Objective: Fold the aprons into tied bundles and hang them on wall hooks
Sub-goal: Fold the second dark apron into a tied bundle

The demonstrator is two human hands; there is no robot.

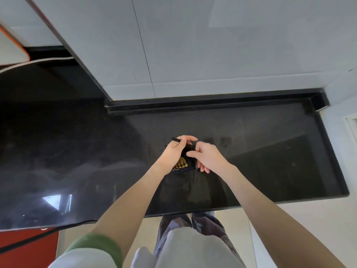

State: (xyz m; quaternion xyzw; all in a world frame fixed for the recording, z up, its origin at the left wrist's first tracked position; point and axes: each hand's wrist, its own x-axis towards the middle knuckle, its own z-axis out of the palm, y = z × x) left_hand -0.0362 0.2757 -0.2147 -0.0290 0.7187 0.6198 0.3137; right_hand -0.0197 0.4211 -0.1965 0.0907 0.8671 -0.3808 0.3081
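A small black apron bundle (184, 163) with a gold print sits between my two hands, just above the black counter (270, 151). My left hand (174, 151) is curled round the bundle's left side and pinches a black strap, whose end (176, 139) sticks out past the fingers. My right hand (207, 156) holds the bundle's right side, thumb and forefinger pinching at its top. Most of the bundle is hidden by the hands. No wall hooks are in view.
The polished black counter runs from the left to a raised black lip (212, 107) at the back and right. Grey wall panels (193, 45) rise behind it. An orange-edged board (11, 45) lies at the far left. My legs and the tiled floor (289, 229) are below.
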